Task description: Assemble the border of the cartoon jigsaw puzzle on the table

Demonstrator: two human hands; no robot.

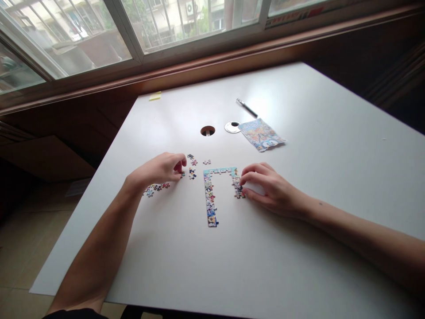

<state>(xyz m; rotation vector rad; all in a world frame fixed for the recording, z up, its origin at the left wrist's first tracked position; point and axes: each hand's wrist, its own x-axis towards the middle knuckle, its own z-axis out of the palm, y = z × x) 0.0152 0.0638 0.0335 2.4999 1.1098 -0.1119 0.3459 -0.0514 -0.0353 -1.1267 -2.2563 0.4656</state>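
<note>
On the white table lies a partly joined jigsaw puzzle frame, with a left side, a light-blue top strip and a shorter right side. My right hand is at that right side, thumb and fingers curled in on the puzzle pieces there; its grip is partly hidden. To the left, my left hand is bent down with its fingertips closed on a small puzzle piece at the table surface. Loose puzzle pieces lie just right of those fingers, and a pile of pieces sits below the hand.
Farther back are a picture packet, a dark pen, a round metal cover and an open cable hole. A yellow sticker is at the far left edge. Beyond the table stands a barred window.
</note>
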